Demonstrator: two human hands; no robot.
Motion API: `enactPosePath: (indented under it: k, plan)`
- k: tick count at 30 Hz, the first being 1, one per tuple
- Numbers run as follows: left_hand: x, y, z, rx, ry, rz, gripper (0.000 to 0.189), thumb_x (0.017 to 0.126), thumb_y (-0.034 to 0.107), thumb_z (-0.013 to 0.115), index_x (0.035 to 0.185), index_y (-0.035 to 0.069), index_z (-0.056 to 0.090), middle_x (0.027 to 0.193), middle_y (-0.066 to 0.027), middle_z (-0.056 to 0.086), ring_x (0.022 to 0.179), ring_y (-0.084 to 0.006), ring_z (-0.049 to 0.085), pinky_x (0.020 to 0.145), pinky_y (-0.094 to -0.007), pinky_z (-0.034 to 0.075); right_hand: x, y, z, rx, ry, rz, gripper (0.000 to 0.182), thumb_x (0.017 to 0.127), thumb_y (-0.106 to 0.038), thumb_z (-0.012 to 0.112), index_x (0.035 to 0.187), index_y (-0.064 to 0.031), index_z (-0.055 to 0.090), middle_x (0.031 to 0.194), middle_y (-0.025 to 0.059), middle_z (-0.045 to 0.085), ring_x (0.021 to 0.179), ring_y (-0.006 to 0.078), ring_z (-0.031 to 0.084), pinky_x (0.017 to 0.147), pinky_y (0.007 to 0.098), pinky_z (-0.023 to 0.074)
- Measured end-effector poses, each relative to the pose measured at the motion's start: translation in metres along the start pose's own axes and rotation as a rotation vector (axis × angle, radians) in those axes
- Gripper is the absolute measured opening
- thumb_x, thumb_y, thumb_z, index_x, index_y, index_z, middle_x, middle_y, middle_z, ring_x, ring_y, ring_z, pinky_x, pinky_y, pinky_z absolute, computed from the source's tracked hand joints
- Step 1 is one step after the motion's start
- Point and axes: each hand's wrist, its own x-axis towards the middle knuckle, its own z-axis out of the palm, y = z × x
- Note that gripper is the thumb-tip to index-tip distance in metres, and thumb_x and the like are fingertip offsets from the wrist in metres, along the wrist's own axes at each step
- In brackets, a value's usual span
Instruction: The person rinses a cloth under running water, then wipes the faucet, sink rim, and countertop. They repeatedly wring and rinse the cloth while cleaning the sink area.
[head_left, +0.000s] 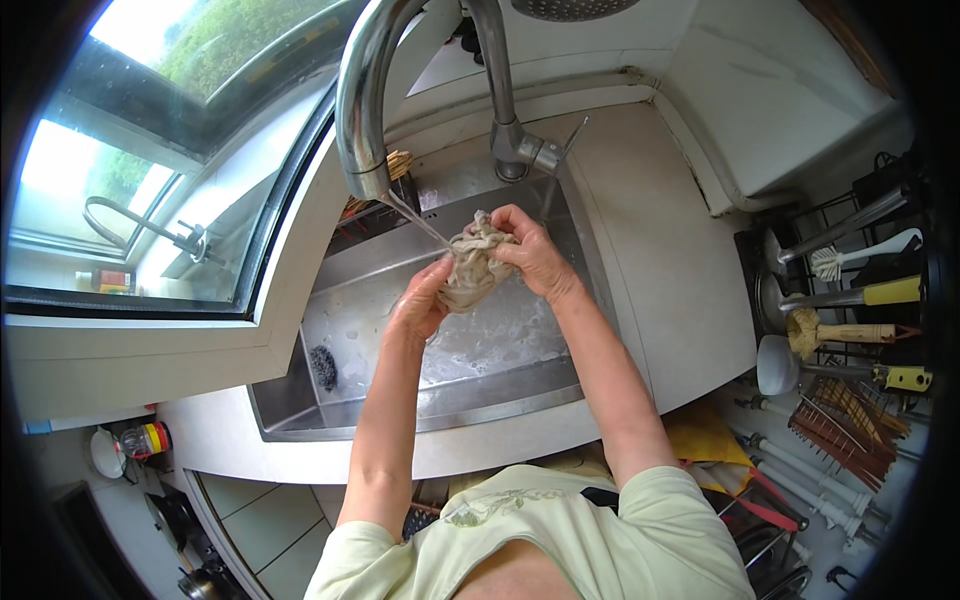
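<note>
A bunched, wet beige cloth (474, 274) is held between both hands above a stainless steel sink (495, 405). My left hand (422, 298) grips its lower left side. At its upper right, my right hand (536, 251) pinches the folds between thumb and fingers. From the curved chrome faucet (365, 120), a stream of water (415, 217) runs down onto the cloth. Shallow water and some suds show on the sink floor beneath. A dark scouring pad (323, 367) lies in the sink's left corner.
An open window sash (277, 300) juts over the counter at the left. The faucet's lever handle (574, 139) sticks up behind the sink. Utensils, including a white brush (870, 251) and a wooden-handled brush (840, 332), hang on a rack at the right. Pale countertop (675, 300) borders the sink.
</note>
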Motion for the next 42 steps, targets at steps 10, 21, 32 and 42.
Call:
enactPosePath:
  k: [10, 21, 32, 42]
  plan:
    - [-0.003, 0.017, 0.008, -0.086, -0.081, 0.369, 0.035, 0.083, 0.008, 0.061, 0.116, 0.005, 0.049, 0.11, -0.0093, 0.06, 0.101, -0.0206, 0.058, 0.089, -0.036, 0.047, -0.023, -0.005, -0.013, -0.111, -0.041, 0.353, 0.054, 0.078, -0.014, 0.067, 0.126, -0.0073, 0.044, 0.092, -0.0004, 0.058, 0.085, 0.0081, 0.054, 0.075, 0.0248, 0.0442]
    - [-0.005, 0.021, -0.003, 0.064, -0.012, 0.323, 0.056, 0.08, 0.002, 0.062, 0.132, 0.005, 0.042, 0.119, -0.0125, 0.057, 0.109, -0.0201, 0.056, 0.093, -0.0326, 0.046, -0.009, 0.012, -0.029, 0.294, 0.126, 0.137, 0.033, 0.079, -0.013, 0.068, 0.107, -0.0072, 0.053, 0.091, 0.0004, 0.06, 0.086, 0.0102, 0.056, 0.078, 0.0257, 0.0455]
    - [0.001, 0.013, -0.016, 0.044, 0.1, 0.277, 0.047, 0.082, 0.011, 0.064, 0.125, 0.0, 0.048, 0.106, -0.0096, 0.061, 0.099, -0.0205, 0.058, 0.088, -0.0316, 0.047, 0.001, -0.006, -0.009, 0.141, 0.194, 0.164, 0.011, 0.084, -0.011, 0.064, 0.092, -0.0075, 0.058, 0.085, 0.0002, 0.06, 0.082, 0.0084, 0.056, 0.074, 0.0252, 0.047]
    - [0.006, -0.075, -0.024, -0.328, -0.028, -0.113, 0.094, 0.073, 0.082, 0.034, 0.14, 0.016, 0.031, 0.144, -0.0067, 0.03, 0.127, -0.031, 0.035, 0.101, -0.0531, 0.029, 0.0, -0.001, 0.061, 0.774, 0.14, 0.208, 0.015, 0.09, -0.021, 0.055, 0.099, -0.0092, 0.055, 0.092, 0.0045, 0.061, 0.084, 0.0161, 0.06, 0.075, 0.0318, 0.0509]
